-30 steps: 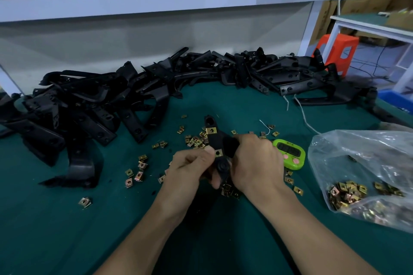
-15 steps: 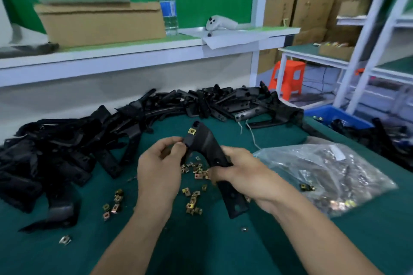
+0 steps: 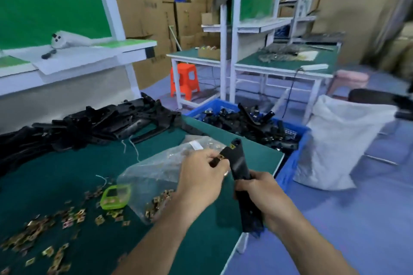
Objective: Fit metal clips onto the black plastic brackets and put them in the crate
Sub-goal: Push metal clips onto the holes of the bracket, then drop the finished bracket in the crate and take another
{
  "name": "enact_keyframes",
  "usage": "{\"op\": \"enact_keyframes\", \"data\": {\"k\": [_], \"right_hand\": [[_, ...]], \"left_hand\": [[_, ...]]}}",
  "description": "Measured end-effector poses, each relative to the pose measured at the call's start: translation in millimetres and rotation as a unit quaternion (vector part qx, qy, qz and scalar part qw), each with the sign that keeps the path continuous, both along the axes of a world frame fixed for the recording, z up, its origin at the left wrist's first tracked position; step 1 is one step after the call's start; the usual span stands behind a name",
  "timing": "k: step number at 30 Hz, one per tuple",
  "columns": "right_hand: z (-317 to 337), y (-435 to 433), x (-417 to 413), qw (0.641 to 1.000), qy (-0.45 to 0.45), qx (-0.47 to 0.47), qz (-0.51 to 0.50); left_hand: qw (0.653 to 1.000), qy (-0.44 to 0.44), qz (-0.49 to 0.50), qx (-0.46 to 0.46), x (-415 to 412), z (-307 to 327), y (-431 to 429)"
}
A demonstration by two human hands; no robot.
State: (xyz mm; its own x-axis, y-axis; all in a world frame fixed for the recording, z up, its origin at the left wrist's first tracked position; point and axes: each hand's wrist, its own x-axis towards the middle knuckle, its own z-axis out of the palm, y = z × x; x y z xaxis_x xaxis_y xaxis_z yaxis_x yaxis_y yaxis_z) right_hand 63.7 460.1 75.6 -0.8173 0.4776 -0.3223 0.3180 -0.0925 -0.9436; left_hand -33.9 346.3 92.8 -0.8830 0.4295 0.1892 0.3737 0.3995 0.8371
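Grip: both hands, left (image 3: pixel 202 182) and right (image 3: pixel 264 198), hold one clipped bracket (image 3: pixel 240 168), now swung from mid-surface toward the blue crate (image 3: pixel 288 163); deposit imminent.

The right hand's grip (image 3: pixel 263 196) is hiding the middle of the long black plastic bracket (image 3: pixel 239 165), and motion is blurring the loose brass-coloured metal clips (image 3: pixel 44 227) on the green bench (image 3: pixel 107 163).

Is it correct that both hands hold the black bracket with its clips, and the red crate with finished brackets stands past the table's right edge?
Not quite: the crate is blue, as the head view shows. Both the left hand and right hand do hold the bracket with clips fitted.
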Motion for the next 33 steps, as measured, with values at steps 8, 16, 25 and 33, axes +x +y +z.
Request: {"op": "enact_keyframes", "data": {"k": [8, 16, 25, 33], "right_hand": [[41, 124, -126, 0.979, -0.018, -0.133, -0.156], [3, 51, -193, 0.972, -0.033, 0.204, -0.112], [42, -85, -208, 0.932, 0.073, 0.316, 0.160], [19, -222, -228, 0.826, 0.030, 0.388, 0.407]], "left_hand": [[0.996, -0.066, -0.046, -0.033, -58, 38, 93], [0.994, 0.084, 0.048, 0.041, -99, 37, -15], [0.955, 0.072, 0.285, 0.034, -118, -5, -182], [0.914, 0.008, 0.405, 0.003, -87, -34, -341]]}}
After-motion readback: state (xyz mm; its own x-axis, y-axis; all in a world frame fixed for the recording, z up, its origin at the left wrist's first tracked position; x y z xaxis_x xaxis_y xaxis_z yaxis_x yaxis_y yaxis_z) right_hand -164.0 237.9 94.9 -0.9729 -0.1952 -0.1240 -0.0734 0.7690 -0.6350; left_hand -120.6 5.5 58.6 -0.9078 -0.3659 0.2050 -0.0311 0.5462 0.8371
